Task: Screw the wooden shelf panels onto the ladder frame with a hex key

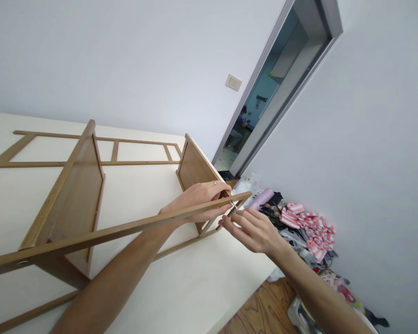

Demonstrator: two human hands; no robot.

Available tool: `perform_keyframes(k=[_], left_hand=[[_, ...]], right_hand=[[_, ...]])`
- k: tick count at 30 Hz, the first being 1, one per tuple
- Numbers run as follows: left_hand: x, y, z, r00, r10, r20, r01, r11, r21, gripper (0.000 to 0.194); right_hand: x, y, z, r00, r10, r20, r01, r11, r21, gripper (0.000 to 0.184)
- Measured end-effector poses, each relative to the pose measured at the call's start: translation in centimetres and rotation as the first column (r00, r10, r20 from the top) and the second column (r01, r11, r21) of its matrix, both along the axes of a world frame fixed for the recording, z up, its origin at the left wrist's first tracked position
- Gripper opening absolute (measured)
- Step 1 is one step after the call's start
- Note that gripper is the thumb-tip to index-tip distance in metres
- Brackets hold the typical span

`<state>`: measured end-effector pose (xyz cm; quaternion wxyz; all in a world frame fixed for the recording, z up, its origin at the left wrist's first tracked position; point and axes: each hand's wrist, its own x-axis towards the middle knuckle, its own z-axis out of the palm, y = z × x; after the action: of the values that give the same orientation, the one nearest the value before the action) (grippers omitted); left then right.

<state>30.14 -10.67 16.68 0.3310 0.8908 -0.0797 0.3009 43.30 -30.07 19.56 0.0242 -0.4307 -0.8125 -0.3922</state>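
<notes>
A partly joined wooden shelf frame stands on the white tabletop, with a long side rail [125, 230] crossing in front of me. My left hand [200, 199] reaches behind this rail and grips the end of the right shelf board [197, 162], where board and rail meet. Just right of that joint, my right hand [252, 228] has its fingers pinched by a thin silver metal rod [234, 204]. The rod points into the rail; whether it is a bolt or a hex key I cannot tell. A second shelf board [78, 195] stands upright at the left.
Behind the boards, a ladder-like wooden side frame [114, 150] lies flat on the white tabletop [195, 287]. Piled clothes [306, 227] and a plastic bin [296, 311] are on the floor at right. Beyond the doorway [264, 93] a person sits in another room.
</notes>
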Motion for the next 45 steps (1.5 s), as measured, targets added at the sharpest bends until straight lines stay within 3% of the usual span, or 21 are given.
perform_keyframes(k=[8, 13, 17, 20, 23, 27, 30, 38, 45], left_hand=[[0.19, -0.05, -0.14, 1.0, 0.021, 0.016, -0.021, 0.999, 0.041, 0.015], [0.37, -0.1, -0.48, 0.997, 0.07, 0.027, -0.073, 0.986, 0.149, 0.01], [0.59, 0.03, -0.51, 0.981, 0.092, 0.17, -0.132, 0.961, 0.243, 0.01], [0.59, 0.06, -0.4, 0.947, 0.134, 0.291, -0.202, 0.955, 0.215, 0.016], [0.47, -0.04, -0.41, 0.951, 0.173, 0.257, -0.223, 0.958, 0.181, 0.02], [0.41, -0.02, -0.61, 0.983, 0.141, 0.119, -0.154, 0.982, 0.112, 0.03], [0.45, 0.16, -0.68, 0.991, 0.082, 0.106, -0.087, 0.995, 0.049, 0.04], [0.64, 0.45, -0.58, 0.989, -0.028, 0.146, 0.027, 1.0, 0.011, 0.029], [0.71, 0.39, -0.57, 0.987, -0.039, 0.155, 0.041, 0.999, -0.008, 0.022]], right_hand=[[0.22, 0.06, -0.16, 1.0, 0.013, 0.005, -0.013, 0.999, 0.038, 0.007], [0.0, 0.22, -0.07, 0.999, 0.032, -0.004, -0.031, 0.996, 0.085, 0.009], [-0.21, 0.18, 0.02, 0.999, 0.034, -0.015, -0.033, 0.994, 0.1, 0.005], [-0.21, 0.09, 0.02, 0.999, 0.041, -0.024, -0.039, 0.995, 0.087, 0.006], [-0.18, 0.07, -0.04, 0.998, 0.056, -0.039, -0.053, 0.995, 0.08, 0.006], [-0.15, 0.04, -0.07, 0.998, 0.04, -0.043, -0.038, 0.997, 0.063, 0.008], [-0.08, -0.04, -0.02, 0.998, 0.037, -0.042, -0.035, 0.999, 0.041, 0.009], [0.37, -0.01, -0.4, 1.0, 0.005, -0.009, -0.005, 1.0, -0.006, 0.01], [0.25, 0.15, -0.34, 1.0, -0.013, 0.015, 0.013, 1.0, 0.011, 0.01]])
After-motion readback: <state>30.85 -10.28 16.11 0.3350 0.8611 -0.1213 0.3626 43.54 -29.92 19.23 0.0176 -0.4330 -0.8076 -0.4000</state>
